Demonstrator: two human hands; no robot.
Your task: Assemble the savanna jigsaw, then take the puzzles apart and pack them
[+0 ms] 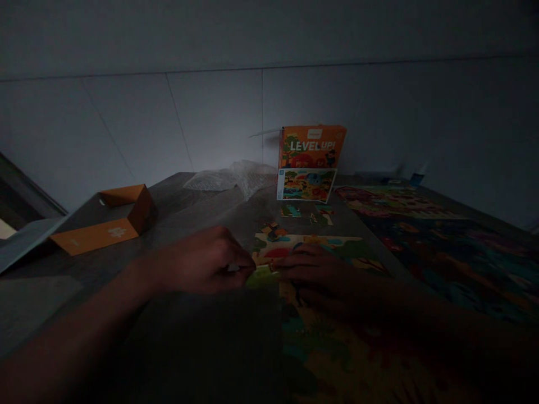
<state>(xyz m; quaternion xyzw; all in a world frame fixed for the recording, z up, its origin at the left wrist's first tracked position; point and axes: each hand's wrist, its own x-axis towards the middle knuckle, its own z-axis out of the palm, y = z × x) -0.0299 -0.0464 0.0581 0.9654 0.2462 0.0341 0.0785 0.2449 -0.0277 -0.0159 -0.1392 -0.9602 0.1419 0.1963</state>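
Observation:
A partly assembled jigsaw puzzle with colourful animal and tree pictures lies in front of me. At its left edge, my left hand is closed in a pinch on a green puzzle piece. My right hand rests across the puzzle with its fingers stretched out, the tips close to that piece. Just beyond the hands, a loose piece overlaps the puzzle's far edge. Further loose puzzle pieces lie before the box. Dim light and my right hand hide part of the picture.
An orange "LEVEL UP!" puzzle box stands upright at the back. Crumpled clear plastic wrap lies beside it. To the left is an open orange box part. Other puzzles cover the right side, and a small bottle stands behind them.

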